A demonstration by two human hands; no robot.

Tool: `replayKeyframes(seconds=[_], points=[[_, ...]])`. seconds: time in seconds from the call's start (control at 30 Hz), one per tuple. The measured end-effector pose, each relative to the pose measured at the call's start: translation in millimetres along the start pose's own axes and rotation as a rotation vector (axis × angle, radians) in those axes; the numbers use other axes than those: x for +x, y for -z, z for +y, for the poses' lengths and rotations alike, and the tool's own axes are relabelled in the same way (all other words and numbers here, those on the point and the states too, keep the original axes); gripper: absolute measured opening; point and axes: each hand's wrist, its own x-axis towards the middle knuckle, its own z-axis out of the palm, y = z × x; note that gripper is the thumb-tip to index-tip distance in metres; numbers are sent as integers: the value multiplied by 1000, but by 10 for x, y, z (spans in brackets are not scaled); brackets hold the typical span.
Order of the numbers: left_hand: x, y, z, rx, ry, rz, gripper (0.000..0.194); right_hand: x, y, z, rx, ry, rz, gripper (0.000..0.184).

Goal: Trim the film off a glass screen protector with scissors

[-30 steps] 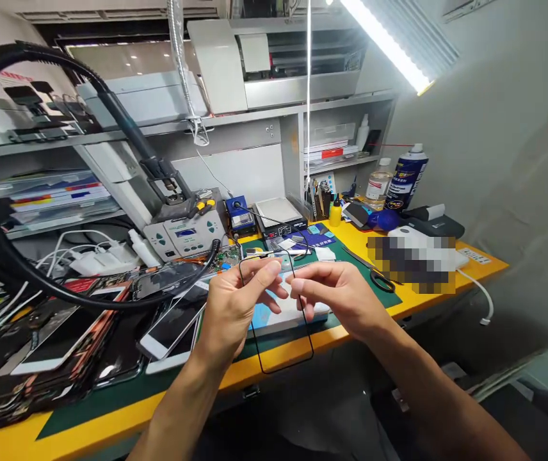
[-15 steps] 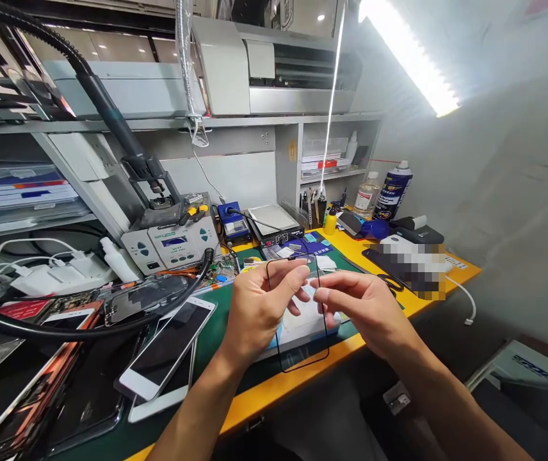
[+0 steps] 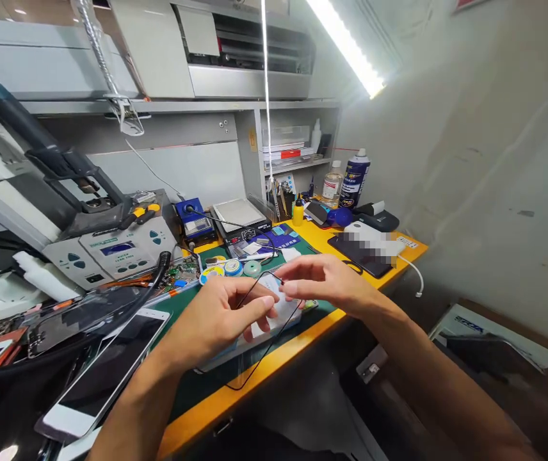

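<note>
A clear glass screen protector [image 3: 258,353] with a thin black border is held tilted in front of me, above the front edge of the bench. My left hand [image 3: 228,314] is closed on its left side, thumb in front and fingers behind. At its upper right corner, the thumb and fingers of my right hand [image 3: 329,283] pinch the border. Through the glass and behind my fingers shows a white box [image 3: 281,310], partly hidden, lying on the green mat [image 3: 190,390].
To the left lie several phones, including a white one [image 3: 105,374], and a black hose. Farther back stand a grey rework station [image 3: 115,250], a blue soldering unit [image 3: 194,221] and a hot plate [image 3: 240,218]. A spray can [image 3: 354,179] and a yellow bottle [image 3: 298,212] stand behind on the right.
My view has turned to the right, so the bench has shifted left in the picture. The screen protector has gone from nearly upright to slanted, and my right hand has moved to its upper corner.
</note>
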Motion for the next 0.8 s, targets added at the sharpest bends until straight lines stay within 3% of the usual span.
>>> replayKeyframes(seconds=[0.07,0.13,0.17,0.23,0.3,0.33,0.37,0.47,0.57,0.67,0.8], points=[[9,21,77,156,70,-65,32,31,51,-30,-22,-24,-51,28],[-9,86,147,289,102,37,32,39,120,-42,9,9,3,25],[-28,127,174,328,88,187,34,35,167,-46,43,41,69,23],[-80,185,205,292,-7,653,59,14,266,-51,136,104,223,21],[-120,144,200,7,-201,1051,62,-6,303,-45,229,137,336,20],[-125,77,184,-174,-263,1059,52,-12,274,-34,262,137,356,22],[-117,-18,159,-351,-232,975,45,-12,209,-16,283,128,353,24],[-18,-348,72,-671,-12,534,45,9,-129,74,266,87,285,31],[117,-507,40,-709,-9,505,32,26,-351,156,123,55,236,40],[211,-417,78,-665,-70,627,18,-36,-122,151,-147,20,302,44],[264,-227,114,-630,-97,631,24,-190,628,102,-652,-121,555,16]])
